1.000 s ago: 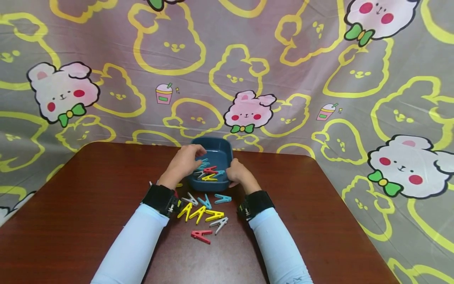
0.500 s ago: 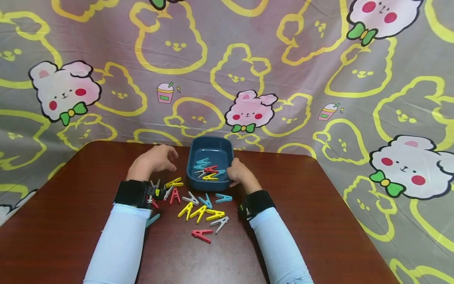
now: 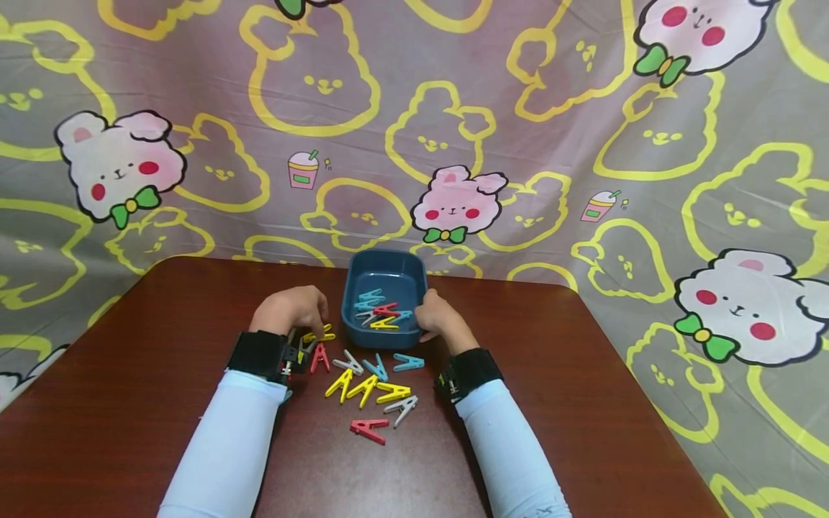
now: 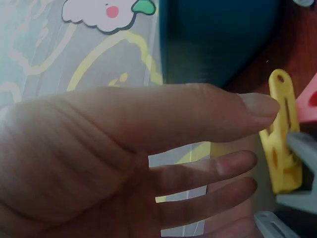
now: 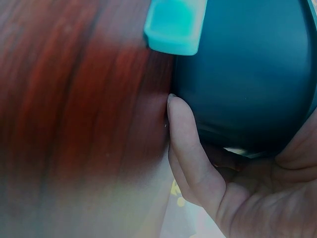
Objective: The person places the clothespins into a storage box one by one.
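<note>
My left hand (image 3: 294,309) is over a yellow clothespin (image 3: 320,334) left of the blue box (image 3: 350,327). Seen from the left wrist, the thumb tip meets the yellow clothespin (image 4: 285,144), while the other fingers are spread apart behind it, not closed round it. My right hand (image 3: 438,314) grips the near right corner of the box. The right wrist view has the fingers (image 5: 188,139) curled against the dark box wall (image 5: 242,84). Inside the box lie several clothespins, among them a red one (image 3: 386,309) and a yellow one (image 3: 384,324).
Several loose clothespins lie on the brown table (image 3: 518,374) in front of the box, including a blue one (image 3: 409,362), a yellow one (image 3: 392,392), a grey one (image 3: 403,409) and a red one (image 3: 369,430). A patterned cloth (image 3: 363,158) hangs behind the table.
My left hand has left the space over the box, moved out to the left, then come down and slightly right onto the yellow clothespin. My right hand and the box stay put.
</note>
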The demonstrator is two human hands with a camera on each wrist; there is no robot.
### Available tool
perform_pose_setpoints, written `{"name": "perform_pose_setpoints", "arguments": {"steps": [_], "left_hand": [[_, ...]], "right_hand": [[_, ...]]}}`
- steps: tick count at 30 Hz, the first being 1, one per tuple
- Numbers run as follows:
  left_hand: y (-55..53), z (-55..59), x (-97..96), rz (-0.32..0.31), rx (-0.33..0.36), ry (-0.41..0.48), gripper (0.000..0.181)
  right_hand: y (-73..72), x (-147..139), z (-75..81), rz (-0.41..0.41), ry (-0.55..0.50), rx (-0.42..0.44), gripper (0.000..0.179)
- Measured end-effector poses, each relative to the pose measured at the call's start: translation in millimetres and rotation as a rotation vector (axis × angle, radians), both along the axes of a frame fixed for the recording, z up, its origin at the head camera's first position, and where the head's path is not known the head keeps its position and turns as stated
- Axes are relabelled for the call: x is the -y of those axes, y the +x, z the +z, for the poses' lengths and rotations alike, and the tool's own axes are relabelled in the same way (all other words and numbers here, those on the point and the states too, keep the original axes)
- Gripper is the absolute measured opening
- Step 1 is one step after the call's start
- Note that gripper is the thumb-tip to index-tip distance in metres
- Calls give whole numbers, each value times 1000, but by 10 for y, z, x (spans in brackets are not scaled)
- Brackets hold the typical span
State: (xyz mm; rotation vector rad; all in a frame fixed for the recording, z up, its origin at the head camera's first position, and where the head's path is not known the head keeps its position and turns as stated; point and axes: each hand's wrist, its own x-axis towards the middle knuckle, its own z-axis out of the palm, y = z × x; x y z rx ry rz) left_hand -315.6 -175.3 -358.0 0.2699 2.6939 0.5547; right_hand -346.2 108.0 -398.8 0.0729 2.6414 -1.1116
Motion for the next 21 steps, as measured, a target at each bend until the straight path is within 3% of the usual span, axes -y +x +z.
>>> {"name": "perform_pose_setpoints", "arguments": {"steps": [11, 21], "left_hand": [[-70, -43, -116, -46, -13, -45, 34], [-85, -116, -185, -35, 0, -48, 29]], "right_hand": [[-44, 12, -1, -15, -4, 31, 70], [-6, -5, 3, 3, -9, 13, 66]]}}
